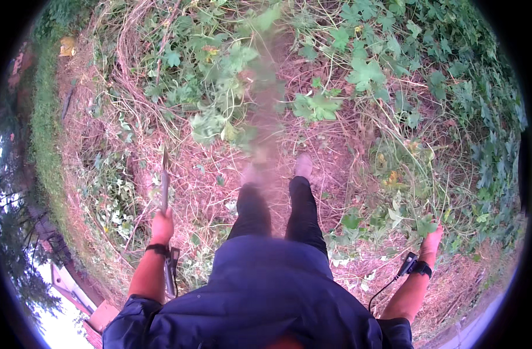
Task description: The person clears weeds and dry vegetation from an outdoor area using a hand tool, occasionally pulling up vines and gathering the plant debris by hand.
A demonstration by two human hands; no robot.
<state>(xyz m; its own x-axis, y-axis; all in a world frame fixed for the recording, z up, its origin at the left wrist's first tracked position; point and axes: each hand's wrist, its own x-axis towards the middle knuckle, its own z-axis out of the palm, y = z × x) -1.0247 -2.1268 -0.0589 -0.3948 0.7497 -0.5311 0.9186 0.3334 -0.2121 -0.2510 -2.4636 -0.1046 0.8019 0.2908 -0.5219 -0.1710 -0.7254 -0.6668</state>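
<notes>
Left hand [162, 227]: grip clenched round a long, narrow tool [165, 191] pointing forward, left of the person's legs [305, 209]. Right hand [431, 239]: out right, among vines [414, 146]; can't tell if its grip is closed on any. Shoes [303, 166] on vine-littered ground [331, 200].

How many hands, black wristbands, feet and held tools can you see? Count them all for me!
Hands: 2 (left hand, right hand)
Black wristbands: 2 (left wristband, right wristband)
Feet: 2 (left foot, blurry; right foot)
Held tools: 1 (long tool)
Total: 7
</notes>
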